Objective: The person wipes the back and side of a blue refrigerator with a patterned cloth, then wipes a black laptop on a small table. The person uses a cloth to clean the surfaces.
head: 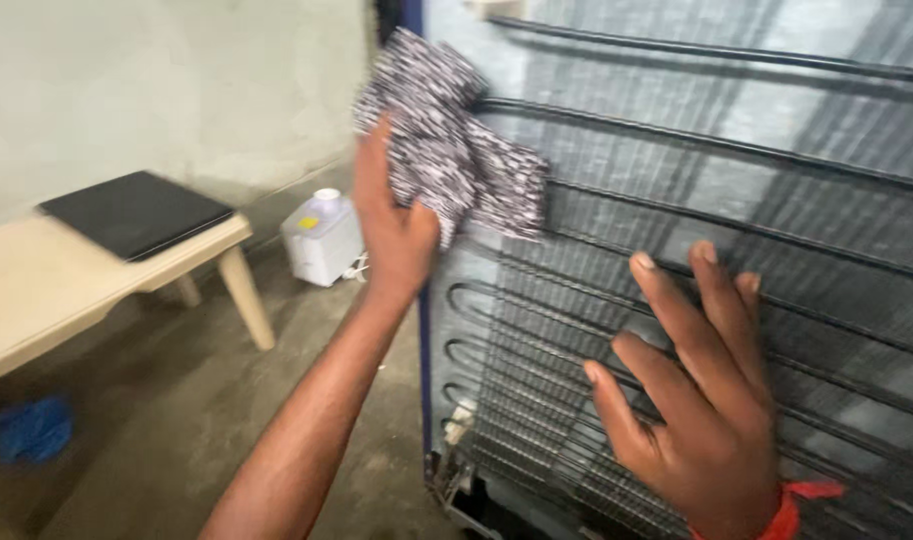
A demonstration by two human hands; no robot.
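Note:
My left hand (395, 225) grips a black-and-white patterned cloth (447, 140) and presses it against the upper left of a refrigerator's back panel (677, 150), over the black condenser coil tubes (697, 140). My right hand (697, 390) lies flat with fingers spread on the wire grille (537, 400) of the coil, lower and to the right. A red thread band (797, 500) circles my right wrist.
A beige plastic table (67, 280) stands at the left against the wall, with a closed black laptop (137, 212) on it. A white plastic canister (322, 240) sits on the concrete floor by the wall. Something blue (32, 430) lies on the floor under the table.

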